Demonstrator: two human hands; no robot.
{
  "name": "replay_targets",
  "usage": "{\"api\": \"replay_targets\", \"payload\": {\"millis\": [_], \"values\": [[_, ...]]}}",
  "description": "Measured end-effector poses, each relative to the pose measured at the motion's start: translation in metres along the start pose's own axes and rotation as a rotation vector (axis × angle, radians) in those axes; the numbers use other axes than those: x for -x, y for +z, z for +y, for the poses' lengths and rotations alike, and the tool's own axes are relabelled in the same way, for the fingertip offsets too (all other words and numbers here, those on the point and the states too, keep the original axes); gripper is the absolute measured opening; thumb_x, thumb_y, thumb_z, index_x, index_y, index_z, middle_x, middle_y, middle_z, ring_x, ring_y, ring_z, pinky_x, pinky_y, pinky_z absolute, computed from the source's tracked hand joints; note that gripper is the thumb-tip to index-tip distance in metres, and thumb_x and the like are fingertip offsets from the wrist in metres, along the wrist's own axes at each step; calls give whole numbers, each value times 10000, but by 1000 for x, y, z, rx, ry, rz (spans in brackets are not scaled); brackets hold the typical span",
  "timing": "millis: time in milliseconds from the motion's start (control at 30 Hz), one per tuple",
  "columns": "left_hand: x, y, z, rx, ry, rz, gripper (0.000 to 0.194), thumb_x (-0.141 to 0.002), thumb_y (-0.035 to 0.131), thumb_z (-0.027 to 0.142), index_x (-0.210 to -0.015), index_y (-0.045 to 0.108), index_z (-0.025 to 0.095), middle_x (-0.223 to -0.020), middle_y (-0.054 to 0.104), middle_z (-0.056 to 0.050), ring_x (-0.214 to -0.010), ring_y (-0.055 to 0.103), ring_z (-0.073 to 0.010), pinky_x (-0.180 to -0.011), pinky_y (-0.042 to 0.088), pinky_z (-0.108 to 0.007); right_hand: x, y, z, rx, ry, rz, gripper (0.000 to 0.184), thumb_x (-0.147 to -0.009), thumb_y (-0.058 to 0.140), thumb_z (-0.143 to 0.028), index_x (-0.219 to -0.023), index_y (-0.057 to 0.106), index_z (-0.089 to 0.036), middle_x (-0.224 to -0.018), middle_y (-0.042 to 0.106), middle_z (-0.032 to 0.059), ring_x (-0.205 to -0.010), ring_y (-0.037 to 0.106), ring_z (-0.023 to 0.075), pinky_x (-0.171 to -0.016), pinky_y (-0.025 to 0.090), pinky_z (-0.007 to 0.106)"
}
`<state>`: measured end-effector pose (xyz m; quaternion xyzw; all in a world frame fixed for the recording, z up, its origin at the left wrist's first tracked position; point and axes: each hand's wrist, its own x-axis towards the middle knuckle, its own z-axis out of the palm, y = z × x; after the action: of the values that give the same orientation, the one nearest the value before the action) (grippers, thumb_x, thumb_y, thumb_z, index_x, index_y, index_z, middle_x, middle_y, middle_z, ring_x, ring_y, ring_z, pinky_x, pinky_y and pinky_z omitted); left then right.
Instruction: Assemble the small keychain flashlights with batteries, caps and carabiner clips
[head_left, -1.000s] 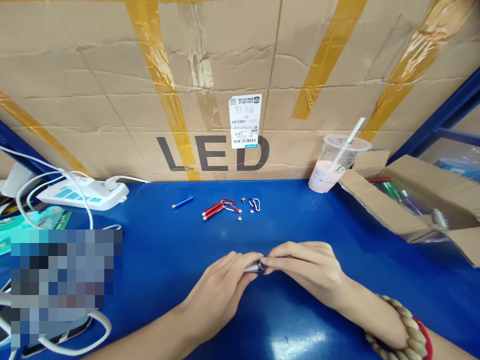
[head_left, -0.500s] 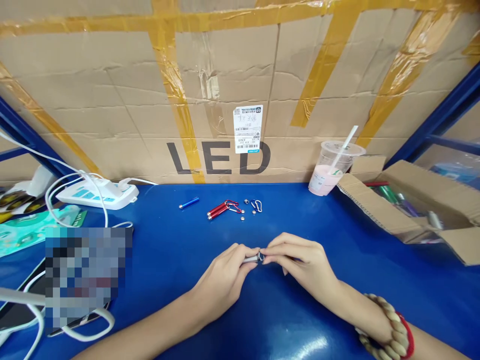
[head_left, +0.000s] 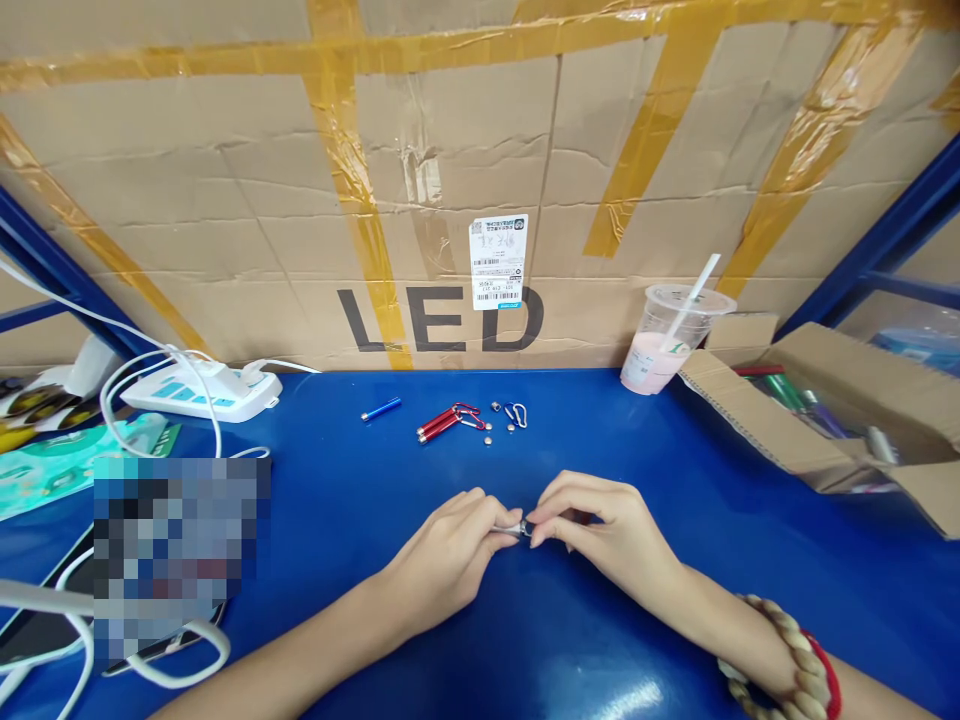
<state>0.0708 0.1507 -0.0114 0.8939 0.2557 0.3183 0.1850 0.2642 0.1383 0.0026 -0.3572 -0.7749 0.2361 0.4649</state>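
My left hand (head_left: 457,545) is closed around a slim silver tube that looks like a mini flashlight (head_left: 508,529), its end pointing right. Thumb and forefinger of my right hand (head_left: 600,520) pinch a small shiny metal piece with a dark part (head_left: 526,528) at that end; the fingertips partly hide it. Beyond my hands lie a blue mini flashlight (head_left: 382,409), red mini flashlights (head_left: 437,427) with red carabiners, a silver-and-blue carabiner (head_left: 516,414), a small metal cap (head_left: 496,406) and several button cells (head_left: 488,440).
A large taped cardboard box (head_left: 270,200) stands behind the blue table (head_left: 360,660). At right are a cup of pink drink (head_left: 651,360) and an open carton (head_left: 750,430) with more flashlights. On the left lie a white power strip (head_left: 199,395), cables and a blurred-out device (head_left: 180,560).
Both hands stay together at the tube's end, slightly lower in view. The right fingertips now cover more of the small metal piece. The whole view has shifted a little.
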Motion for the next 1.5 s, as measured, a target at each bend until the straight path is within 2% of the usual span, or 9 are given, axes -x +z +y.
{"api": "replay_targets", "payload": {"millis": [233, 400, 600, 733, 833, 933, 1133, 1300, 1500], "values": [[2, 0, 3, 70, -61, -75, 141, -899, 345, 157, -816, 458, 168, -784, 570, -28, -744, 540, -124, -676, 465, -237, 1, 3, 7, -187, 222, -93, 237, -715, 663, -362, -633, 662, -139, -655, 608, 26, -474, 532, 67, -439, 434, 173], [4, 4, 5, 77, -110, -91, 157, -898, 331, 156, -809, 460, 171, -761, 545, -22, -714, 528, -115, -684, 463, -230, 1, 2, 6, -209, 352, -133, 234, -685, 690, -361, -618, 662, -139, -642, 584, 20, -439, 508, 52, -409, 408, 163], [8, 9, 6, -9, -88, -89, 142, -887, 341, 143, -793, 441, 178, -735, 543, -10, -677, 513, -114, -638, 438, -218, 0, 2, 10, -291, 464, -209, 194, -651, 717, -314, -605, 660, -134, -632, 565, 6, -399, 486, 36, -371, 386, 146], [7, 9, 3, -63, -71, -71, 152, -893, 343, 152, -772, 432, 177, -715, 537, -7, -643, 497, -110, -595, 412, -207, 2, 6, 15, -339, 551, -196, 203, -616, 737, -314, -618, 658, -127, -648, 554, 4, -379, 481, 36, -314, 360, 134], [5, 9, -1, -143, 5, -48, 172, -900, 332, 150, -768, 440, 174, -697, 543, -7, -626, 486, -114, -601, 407, -213, 2, 7, 16, -333, 604, -174, 212, -598, 745, -316, -631, 663, -122, -656, 557, 7, -362, 473, 36, -279, 341, 131], [4, 9, -3, -203, 49, -61, 183, -904, 323, 149, -773, 448, 173, -693, 551, -5, -612, 484, -115, -597, 404, -217, 1, 8, 16, -315, 624, -180, 217, -585, 751, -318, -627, 670, -121, -649, 563, 9, -355, 468, 37, -268, 342, 130], [5, 10, -3, -78, -130, -108, 154, -904, 354, 205, -790, 455, 183, -737, 553, -1, -683, 543, -114, -617, 424, -209, 0, 9, 15, -296, 631, -148, 235, -581, 749, -333, -629, 669, -116, -612, 580, 11, -343, 465, 45, -268, 332, 138], [3, 7, 0, 24, -206, -97, 120, -903, 365, 230, -849, 468, 199, -834, 587, -7, -779, 579, -120, -679, 441, -214, -5, 4, 8, -251, 629, -139, 249, -591, 743, -347, -645, 663, -118, -443, 523, -21, -324, 436, 49, -307, 339, 146], [2, 7, 1, 175, -274, -70, 91, -894, 398, 255, -910, 475, 210, -932, 608, -9, -861, 593, -119, -742, 454, -217, -7, -1, 4, -219, 509, -130, 254, -633, 715, -375, -652, 657, -128, -567, 585, -1, -357, 467, 45, -350, 358, 158]]}}
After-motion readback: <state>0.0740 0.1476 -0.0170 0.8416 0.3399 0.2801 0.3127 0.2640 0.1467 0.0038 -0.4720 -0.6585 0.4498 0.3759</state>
